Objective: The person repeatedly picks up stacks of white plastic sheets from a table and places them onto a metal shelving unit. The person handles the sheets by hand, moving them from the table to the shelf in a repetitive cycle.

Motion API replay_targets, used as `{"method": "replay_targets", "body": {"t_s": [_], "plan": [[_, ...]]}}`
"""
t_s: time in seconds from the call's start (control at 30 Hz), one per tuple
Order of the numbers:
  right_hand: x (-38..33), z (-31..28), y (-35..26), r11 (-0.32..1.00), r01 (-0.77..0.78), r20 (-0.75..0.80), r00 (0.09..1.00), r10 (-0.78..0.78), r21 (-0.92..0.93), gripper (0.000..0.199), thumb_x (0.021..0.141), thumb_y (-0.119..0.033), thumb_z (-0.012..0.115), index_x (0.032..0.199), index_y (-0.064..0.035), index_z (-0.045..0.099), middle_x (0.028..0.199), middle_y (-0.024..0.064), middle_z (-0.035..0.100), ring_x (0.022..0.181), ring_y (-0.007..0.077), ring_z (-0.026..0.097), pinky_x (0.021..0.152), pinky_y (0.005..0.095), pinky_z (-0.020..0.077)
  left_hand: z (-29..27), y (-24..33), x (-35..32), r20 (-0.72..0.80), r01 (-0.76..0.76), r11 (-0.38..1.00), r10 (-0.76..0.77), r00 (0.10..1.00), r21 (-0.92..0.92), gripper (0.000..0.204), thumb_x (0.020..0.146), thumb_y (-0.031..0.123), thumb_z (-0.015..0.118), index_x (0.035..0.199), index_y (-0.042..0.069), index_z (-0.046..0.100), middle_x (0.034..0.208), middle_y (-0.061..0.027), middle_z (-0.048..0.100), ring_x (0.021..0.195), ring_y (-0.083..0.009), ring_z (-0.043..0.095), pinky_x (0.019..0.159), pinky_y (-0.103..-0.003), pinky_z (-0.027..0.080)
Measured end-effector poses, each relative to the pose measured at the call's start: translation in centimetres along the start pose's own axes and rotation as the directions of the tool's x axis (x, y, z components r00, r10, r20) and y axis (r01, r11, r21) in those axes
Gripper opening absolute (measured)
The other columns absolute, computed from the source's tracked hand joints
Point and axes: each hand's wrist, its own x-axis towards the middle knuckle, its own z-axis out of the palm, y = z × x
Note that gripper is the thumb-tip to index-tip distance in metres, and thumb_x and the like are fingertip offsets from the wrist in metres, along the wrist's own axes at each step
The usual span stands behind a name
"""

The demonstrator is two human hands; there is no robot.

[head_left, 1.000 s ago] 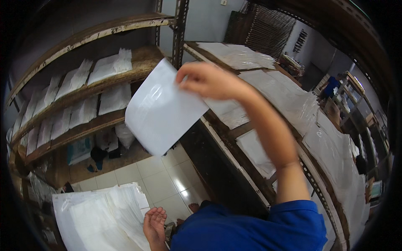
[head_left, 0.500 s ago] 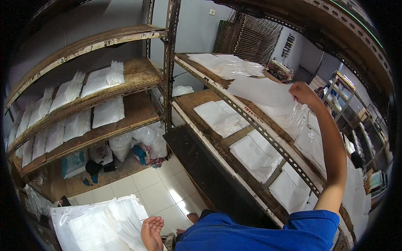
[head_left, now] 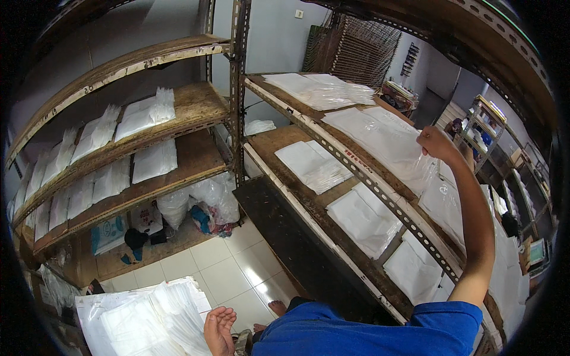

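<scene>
My right hand point(head_left: 436, 144) is closed, its fingertips pinched at the edge of a thin, whitish plastic sheet point(head_left: 380, 139) that lies over a pile on the upper right shelf. The fingers partly hide where they meet it. At the lower edge of the picture my left hand point(head_left: 219, 331) is open, palm turned up, fingers loosely bent with nothing seen in them. Beside it, to the left, is a thick stack of white sheets point(head_left: 148, 320) on a larger white backing point(head_left: 89, 305). Whether my left hand touches the stack I cannot tell.
Piles of white sheets lie on the left shelves point(head_left: 190, 107) and on the lower right shelf point(head_left: 267, 142). A perforated metal upright point(head_left: 238, 89) stands between the racks. A long black board point(head_left: 273, 231) slants below the right rack. Bags point(head_left: 214, 196) lie low at the back.
The sheet at my right hand was raised and curved; now it lies flatter on the pile. My right hand has moved slightly down and right. My left hand keeps its pose.
</scene>
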Motion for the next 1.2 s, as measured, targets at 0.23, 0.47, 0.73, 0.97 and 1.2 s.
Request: {"method": "replay_targets", "body": {"t_s": [0.23,0.47,0.73,0.97,1.2], "plan": [[1.9,-2.5,-4.0,0.987,0.159,-0.034,0.987,-0.159,-0.015,0.028,0.089,-0.024,0.053,0.082,0.0035,0.059,0.084,0.0167,0.061,0.063,0.0196,0.061,0.061,0.0390,0.0487,0.1,0.8,-0.9,-0.022,-0.123,0.992,0.123,0.992,0.008,0.036,0.099,0.026,0.042,0.109,-0.005,0.056,0.105,-0.0207,0.062,0.095,-0.0288,0.062,0.088,-0.041,0.050],[3.6,-0.4,-21.0,0.830,0.546,0.000,0.836,-0.549,-0.115,0.027,0.093,-0.021,0.056,0.111,-0.0009,0.058,0.090,0.0078,0.060,0.078,0.0184,0.055,0.067,0.0327,0.0444,0.5,2.8,-4.3,0.002,-0.096,0.983,0.097,0.995,0.156,0.030,0.101,0.020,0.044,0.118,-0.001,0.057,0.107,-0.0117,0.066,0.104,-0.0190,0.061,0.090,-0.031,0.048],[-10.7,8.1,-42.4,0.201,0.974,0.378,0.225,-0.898,-0.103,0.023,0.086,-0.006,0.058,0.108,-0.0028,0.055,0.087,0.0170,0.060,0.087,0.0309,0.057,0.075,0.0424,0.0423,-1.7,5.7,-12.6,-0.304,-0.300,0.758,0.542,0.783,0.579,0.024,0.095,0.016,0.056,0.111,0.000,0.062,0.098,-0.0110,0.068,0.089,-0.0151,0.063,0.077,-0.028,0.048],[-17.3,13.6,-48.5,-0.158,0.926,0.271,-0.259,-0.927,0.343,0.027,0.079,-0.012,0.068,0.102,-0.0023,0.059,0.081,0.0203,0.065,0.077,0.0393,0.063,0.067,0.0463,0.0484,-11.7,8.4,-15.6,-0.514,0.205,0.474,0.818,0.257,0.856,0.025,0.084,0.019,0.067,0.102,0.001,0.065,0.091,-0.0142,0.065,0.072,-0.0249,0.064,0.067,-0.035,0.051],[-19.2,15.9,-48.2,-0.150,0.910,0.381,-0.305,-0.873,0.387,0.025,0.083,-0.019,0.067,0.102,-0.0035,0.060,0.071,0.0173,0.065,0.073,0.0372,0.065,0.067,0.0446,0.0512,-26.0,9.2,-13.1,-0.617,0.783,0.047,0.646,0.450,0.620,0.031,0.083,0.021,0.061,0.110,0.005,0.057,0.099,-0.0163,0.061,0.096,-0.0317,0.059,0.079,-0.045,0.049]]}}
